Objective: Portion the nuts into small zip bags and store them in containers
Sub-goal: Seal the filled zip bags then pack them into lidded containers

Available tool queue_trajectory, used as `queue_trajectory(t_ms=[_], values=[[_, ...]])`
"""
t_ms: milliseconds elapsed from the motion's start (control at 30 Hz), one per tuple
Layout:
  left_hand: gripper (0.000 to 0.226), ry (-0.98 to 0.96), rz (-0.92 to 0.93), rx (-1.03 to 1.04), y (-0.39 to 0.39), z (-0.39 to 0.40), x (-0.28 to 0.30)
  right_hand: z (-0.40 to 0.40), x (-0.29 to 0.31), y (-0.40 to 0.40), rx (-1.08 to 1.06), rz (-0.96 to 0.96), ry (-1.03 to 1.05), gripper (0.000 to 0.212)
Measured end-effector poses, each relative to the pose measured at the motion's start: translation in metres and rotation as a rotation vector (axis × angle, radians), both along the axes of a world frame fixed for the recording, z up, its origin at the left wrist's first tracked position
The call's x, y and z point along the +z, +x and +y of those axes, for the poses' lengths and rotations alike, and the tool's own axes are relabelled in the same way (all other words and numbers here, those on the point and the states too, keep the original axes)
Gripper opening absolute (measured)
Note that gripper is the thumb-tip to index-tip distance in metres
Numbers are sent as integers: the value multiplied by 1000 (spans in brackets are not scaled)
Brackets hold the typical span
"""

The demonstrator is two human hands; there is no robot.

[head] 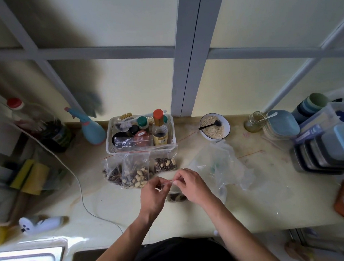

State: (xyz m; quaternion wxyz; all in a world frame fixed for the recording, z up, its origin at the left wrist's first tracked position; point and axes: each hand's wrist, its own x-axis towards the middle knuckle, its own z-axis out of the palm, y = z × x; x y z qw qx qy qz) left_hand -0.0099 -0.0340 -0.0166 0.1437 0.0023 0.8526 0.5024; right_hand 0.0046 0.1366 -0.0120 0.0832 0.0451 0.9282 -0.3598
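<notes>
Both hands, left (154,190) and right (188,183), pinch the bag (175,197) seal; its strip runs nine-to-three between their fingers.

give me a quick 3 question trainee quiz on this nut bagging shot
1. True or false: both hands pinch the red zip strip of the small bag.
2. Filled bags lean against which item? A) white basket B) blue spray bottle C) orange phone
3. What sticks out of the bowl of oats?

Key:
1. True: left hand and right hand pinch it.
2. A, the white basket.
3. A black spoon.
</notes>
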Motion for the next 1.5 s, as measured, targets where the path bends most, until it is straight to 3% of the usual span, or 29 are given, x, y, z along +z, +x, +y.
queue_trajectory(t_ms=[633,800,867,1000,1267,1500], values=[[12,73,10,75,4,2,4,12,-5,10,-137,78,7,15],[8,183,-52,82,3,-6,5,14,1,13,-224,-84,-297,14],[13,243,-96,41,4,-10,5,15,-9,19,-181,-157,-308,22],[14,325,-189,6,9,-12,6,12,-17,28,-250,-225,-330,2],[14,301,-242,195,-1,-24,-7,-5,-17,18,-209,-365,-447,20],[14,242,-64,218,-23,-34,-5,-14,-23,-6,-432,-298,-698,22]])
